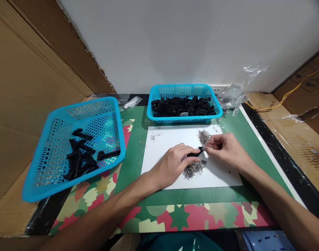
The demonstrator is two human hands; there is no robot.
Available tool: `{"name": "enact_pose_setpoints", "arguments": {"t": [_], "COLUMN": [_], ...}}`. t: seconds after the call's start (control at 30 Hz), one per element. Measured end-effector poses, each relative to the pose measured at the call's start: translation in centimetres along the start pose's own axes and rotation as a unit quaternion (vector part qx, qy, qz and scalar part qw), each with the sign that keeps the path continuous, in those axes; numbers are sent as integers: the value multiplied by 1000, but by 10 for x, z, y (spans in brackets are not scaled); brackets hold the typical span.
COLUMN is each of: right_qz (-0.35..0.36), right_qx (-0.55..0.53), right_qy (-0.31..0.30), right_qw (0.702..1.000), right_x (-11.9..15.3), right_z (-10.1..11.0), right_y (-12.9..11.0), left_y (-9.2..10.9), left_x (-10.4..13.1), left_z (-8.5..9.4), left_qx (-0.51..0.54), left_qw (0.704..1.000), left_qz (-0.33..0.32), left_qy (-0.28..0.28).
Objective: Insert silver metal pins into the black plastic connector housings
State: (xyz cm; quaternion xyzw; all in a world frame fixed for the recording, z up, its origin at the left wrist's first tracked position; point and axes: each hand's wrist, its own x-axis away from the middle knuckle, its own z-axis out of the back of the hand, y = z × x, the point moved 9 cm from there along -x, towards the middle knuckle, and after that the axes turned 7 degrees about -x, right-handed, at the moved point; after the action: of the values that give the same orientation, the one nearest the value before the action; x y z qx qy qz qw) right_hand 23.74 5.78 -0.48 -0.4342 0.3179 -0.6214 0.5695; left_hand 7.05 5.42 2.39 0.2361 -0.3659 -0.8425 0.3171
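Over the white sheet (159, 164), my left hand (175, 161) is closed around a black plastic part (194, 154), its notched end sticking out to the right. My right hand (223, 148) is at that end, thumb and forefinger pinched together; what lies between them, if anything, is too small to make out. Just below the part is a heap of small metal pieces (194, 169), perhaps springs or pins. A second heap of small metal pieces (203, 136) lies above, beside my right fingertips.
A blue basket (185, 119) full of black parts stands at the back. Another blue basket (51, 139) on the left holds several longer black parts (81, 157). Scattered metal bits (153, 136) lie at the sheet's upper left. Plastic bags (231, 96) and a yellow cable (282, 99) are at right.
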Motion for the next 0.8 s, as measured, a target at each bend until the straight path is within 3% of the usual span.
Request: {"name": "enact_pose_setpoints", "arguments": {"t": [0.13,0.37,0.8], "right_qz": [11,3,43], "right_qx": [20,-35,45], "right_qy": [11,-12,21], "right_qw": [1000,999,998], "right_x": [2,3,5], "right_z": [0,1,-3], "right_y": [-5,-1,-8], "left_y": [-2,-2,-2], "left_x": [0,-1,0], "left_z": [-1,-1,-1], "left_qx": [1,6,8], "left_qw": [1000,1000,1000], "left_qz": [-6,-6,1], "left_qy": [4,11,17]}}
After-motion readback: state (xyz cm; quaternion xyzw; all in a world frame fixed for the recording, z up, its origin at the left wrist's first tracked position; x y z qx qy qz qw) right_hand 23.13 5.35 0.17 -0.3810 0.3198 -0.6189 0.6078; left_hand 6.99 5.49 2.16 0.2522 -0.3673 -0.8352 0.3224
